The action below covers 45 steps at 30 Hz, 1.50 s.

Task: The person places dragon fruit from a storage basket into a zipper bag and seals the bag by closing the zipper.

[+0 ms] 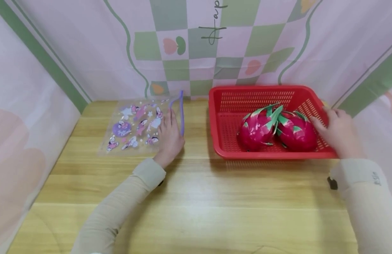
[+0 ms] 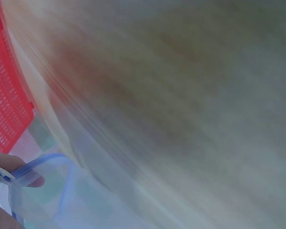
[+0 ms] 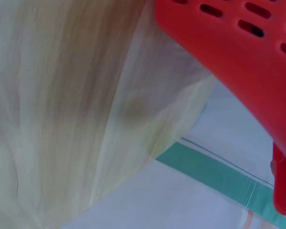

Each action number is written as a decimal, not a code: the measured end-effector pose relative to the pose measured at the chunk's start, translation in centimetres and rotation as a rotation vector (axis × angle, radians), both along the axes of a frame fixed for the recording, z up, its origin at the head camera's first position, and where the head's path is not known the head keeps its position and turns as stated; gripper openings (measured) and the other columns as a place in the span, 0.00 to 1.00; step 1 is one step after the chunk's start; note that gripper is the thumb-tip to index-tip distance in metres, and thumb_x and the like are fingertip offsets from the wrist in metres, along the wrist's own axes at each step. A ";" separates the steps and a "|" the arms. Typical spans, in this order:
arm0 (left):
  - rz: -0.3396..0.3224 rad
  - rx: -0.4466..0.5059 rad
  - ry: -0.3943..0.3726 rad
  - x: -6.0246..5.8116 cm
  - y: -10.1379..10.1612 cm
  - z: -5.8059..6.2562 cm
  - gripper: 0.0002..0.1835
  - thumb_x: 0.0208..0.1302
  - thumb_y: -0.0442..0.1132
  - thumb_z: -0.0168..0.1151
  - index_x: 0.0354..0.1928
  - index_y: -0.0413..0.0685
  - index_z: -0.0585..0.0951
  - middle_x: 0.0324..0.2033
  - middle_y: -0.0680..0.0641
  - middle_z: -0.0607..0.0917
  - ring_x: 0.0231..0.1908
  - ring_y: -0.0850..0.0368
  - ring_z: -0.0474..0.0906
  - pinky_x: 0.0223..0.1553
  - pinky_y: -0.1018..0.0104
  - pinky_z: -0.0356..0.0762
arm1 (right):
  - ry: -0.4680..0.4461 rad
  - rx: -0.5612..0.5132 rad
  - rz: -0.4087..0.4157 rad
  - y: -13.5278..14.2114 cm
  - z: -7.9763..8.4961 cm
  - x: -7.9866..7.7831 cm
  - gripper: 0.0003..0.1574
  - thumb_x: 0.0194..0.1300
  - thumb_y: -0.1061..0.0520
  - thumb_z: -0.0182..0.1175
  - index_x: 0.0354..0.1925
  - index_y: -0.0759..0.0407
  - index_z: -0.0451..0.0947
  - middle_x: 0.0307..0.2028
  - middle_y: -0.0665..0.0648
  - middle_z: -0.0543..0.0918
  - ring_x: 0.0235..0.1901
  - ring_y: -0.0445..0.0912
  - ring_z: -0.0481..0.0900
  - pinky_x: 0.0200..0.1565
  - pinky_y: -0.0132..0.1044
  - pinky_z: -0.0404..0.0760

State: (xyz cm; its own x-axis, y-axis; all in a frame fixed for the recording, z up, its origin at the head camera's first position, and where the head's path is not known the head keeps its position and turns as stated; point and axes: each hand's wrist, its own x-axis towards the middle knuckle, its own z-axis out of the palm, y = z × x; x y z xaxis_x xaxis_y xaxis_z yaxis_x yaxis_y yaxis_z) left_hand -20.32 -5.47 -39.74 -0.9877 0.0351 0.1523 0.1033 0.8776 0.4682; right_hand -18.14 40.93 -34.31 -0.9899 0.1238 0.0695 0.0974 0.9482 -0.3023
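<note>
A clear zip bag [image 1: 140, 125] printed with cartoon figures and stars lies flat on the left of the table, its purple zip edge [image 1: 182, 116] parted on the right. My left hand [image 1: 170, 137] is at that edge; in the left wrist view a finger [image 2: 35, 182] and thumb hold the purple strip [image 2: 43, 160] beside a white slider. A red plastic basket [image 1: 216, 141] tilts slightly at the right. In it lie two dragon fruits [image 1: 257, 130], pink with green leaf tips. My right hand [image 1: 340, 132] grips the basket's right rim, thumb on the inner side.
The wooden table [image 1: 196, 197] reaches to a patterned curtain [image 1: 202, 46] behind and at both sides. The basket's far rim stands close to that curtain. A strip of table lies between the bag and the basket.
</note>
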 end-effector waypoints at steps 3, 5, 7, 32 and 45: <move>0.001 -0.015 -0.002 0.0 0.1 0.1 0.56 0.47 0.28 0.66 0.75 0.39 0.43 0.76 0.43 0.44 0.72 0.36 0.49 0.74 0.43 0.46 | 0.019 -0.019 0.041 -0.2 0.2 -0.1 0.46 0.70 0.38 0.44 0.74 0.63 0.45 0.66 0.83 0.53 0.62 0.78 0.52 0.55 0.78 0.54; 0.005 -0.024 -0.002 0.0 0.1 0.1 0.56 0.47 0.28 0.66 0.75 0.38 0.43 0.76 0.43 0.43 0.72 0.36 0.48 0.74 0.43 0.46 | 0.012 -0.032 0.075 -0.6 0.4 -0.3 0.47 0.70 0.40 0.46 0.74 0.62 0.44 0.66 0.83 0.52 0.61 0.78 0.53 0.53 0.79 0.56; 0.008 -0.029 -0.006 0.1 0.0 0.0 0.56 0.47 0.28 0.66 0.75 0.38 0.42 0.76 0.42 0.43 0.73 0.36 0.48 0.74 0.43 0.45 | 0.000 -0.040 0.117 -1.2 0.7 -0.4 0.47 0.69 0.42 0.49 0.74 0.63 0.44 0.67 0.82 0.52 0.61 0.78 0.53 0.53 0.80 0.55; -0.013 -0.039 -0.009 0.3 0.2 -0.4 0.55 0.47 0.27 0.65 0.74 0.37 0.42 0.76 0.43 0.38 0.73 0.35 0.47 0.73 0.42 0.46 | -0.104 0.138 0.578 -10.1 2.2 -0.3 0.62 0.45 0.54 0.75 0.71 0.62 0.52 0.70 0.75 0.51 0.67 0.72 0.51 0.62 0.73 0.59; -0.015 -0.054 -0.010 0.3 0.1 -0.9 0.56 0.48 0.28 0.66 0.74 0.37 0.41 0.76 0.43 0.37 0.72 0.35 0.47 0.74 0.43 0.47 | -0.168 0.224 0.633 -12.5 1.3 -0.5 0.66 0.41 0.51 0.77 0.72 0.57 0.52 0.72 0.70 0.46 0.69 0.70 0.46 0.63 0.73 0.55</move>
State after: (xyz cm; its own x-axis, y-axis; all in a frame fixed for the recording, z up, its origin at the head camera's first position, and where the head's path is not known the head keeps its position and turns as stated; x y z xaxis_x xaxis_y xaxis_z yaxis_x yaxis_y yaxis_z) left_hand -20.07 -5.34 -40.61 -0.9885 0.0578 0.1401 0.1123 0.8999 0.4213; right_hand -18.66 28.45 -32.98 -0.8663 -0.4810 -0.1348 -0.4672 0.8757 -0.1221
